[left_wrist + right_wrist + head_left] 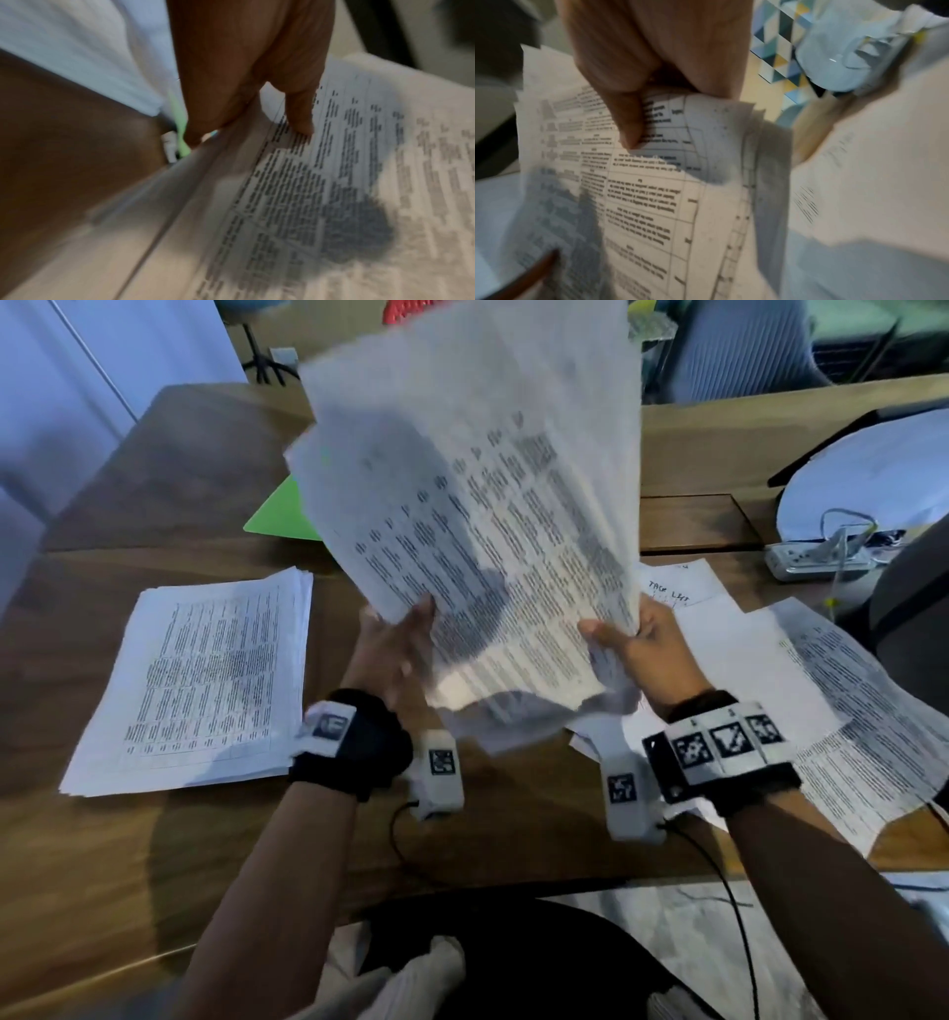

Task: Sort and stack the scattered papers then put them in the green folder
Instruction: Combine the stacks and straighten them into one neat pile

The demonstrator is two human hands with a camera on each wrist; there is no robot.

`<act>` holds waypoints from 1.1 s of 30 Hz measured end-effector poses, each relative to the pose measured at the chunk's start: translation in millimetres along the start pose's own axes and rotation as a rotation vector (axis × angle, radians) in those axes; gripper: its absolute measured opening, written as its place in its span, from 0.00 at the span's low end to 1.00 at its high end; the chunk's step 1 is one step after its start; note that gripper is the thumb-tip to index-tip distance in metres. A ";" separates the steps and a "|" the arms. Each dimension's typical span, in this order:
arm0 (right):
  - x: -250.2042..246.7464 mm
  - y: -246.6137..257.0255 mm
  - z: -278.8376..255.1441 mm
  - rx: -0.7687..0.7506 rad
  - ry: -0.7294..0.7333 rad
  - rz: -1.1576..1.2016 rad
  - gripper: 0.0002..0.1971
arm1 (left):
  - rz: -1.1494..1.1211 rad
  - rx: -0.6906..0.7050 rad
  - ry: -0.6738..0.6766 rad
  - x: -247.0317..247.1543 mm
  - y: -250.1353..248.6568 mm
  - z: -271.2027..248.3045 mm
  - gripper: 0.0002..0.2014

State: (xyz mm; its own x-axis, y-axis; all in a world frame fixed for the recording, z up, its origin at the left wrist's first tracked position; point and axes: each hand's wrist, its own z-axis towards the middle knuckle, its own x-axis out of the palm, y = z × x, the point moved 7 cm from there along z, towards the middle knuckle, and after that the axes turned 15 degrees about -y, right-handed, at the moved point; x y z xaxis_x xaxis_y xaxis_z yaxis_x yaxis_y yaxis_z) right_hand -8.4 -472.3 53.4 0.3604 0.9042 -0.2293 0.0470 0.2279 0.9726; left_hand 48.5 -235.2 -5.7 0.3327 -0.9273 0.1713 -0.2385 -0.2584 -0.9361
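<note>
1. A fanned bundle of printed sheets (477, 505) is gripped at its lower left edge by the left hand (395, 649); in the left wrist view the thumb (300, 113) is pressed flat on the top page, the fingers hidden behind the sheets. The grip appears chosen so the pages can be held on end.
2. The lower right edge is pinched by the right hand (642, 649), thumb in front and fingers curled behind, as the right wrist view shows. With both sides clamped, the sheets can probably be squared against each other.
3. The bundle is held raised and tilted away over the wooden desk (169, 469), its edges not yet aligned.
4. A finished stack (200, 680) lies flat to the left, presumably kept apart as the sorted pile.
5. Loose sheets (847, 701) lie overlapped to the right, apparently unsorted.
6. The green folder (282, 513) lies behind the raised bundle, mostly hidden, no papers visibly in it.
</note>
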 end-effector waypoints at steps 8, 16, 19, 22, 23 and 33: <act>-4.8 63.2 1.8 -0.235 -0.148 0.178 0.12 | -0.201 0.494 0.046 2.8 -131.5 -29.6 0.10; 5.5 79.3 -4.5 -0.356 -0.217 0.231 0.34 | -0.051 0.635 -0.021 1.1 -138.5 -40.5 0.16; 1.5 105.6 -9.1 -0.528 -0.357 0.240 0.32 | 0.010 0.736 -0.068 2.6 -148.3 -42.3 0.09; 10.8 124.0 -8.4 -0.752 -0.398 -0.060 0.13 | 0.139 0.799 -0.109 6.1 -151.3 -34.0 0.05; 15.6 123.7 -6.5 -0.813 -0.384 -0.160 0.09 | 0.199 0.816 -0.118 7.8 -149.9 -30.2 0.04; 25.7 20.6 13.2 -0.082 -0.148 0.245 0.14 | -0.073 0.484 -0.083 -20.5 -113.9 4.5 0.23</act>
State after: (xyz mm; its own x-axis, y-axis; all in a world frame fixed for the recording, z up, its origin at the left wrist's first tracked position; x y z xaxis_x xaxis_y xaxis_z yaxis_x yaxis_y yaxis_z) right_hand 14.1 -449.2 68.1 0.4838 0.8748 0.0259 -0.1317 0.0435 0.9903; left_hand 72.9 -185.6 96.1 0.4089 -0.8817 0.2352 0.2325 -0.1486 -0.9612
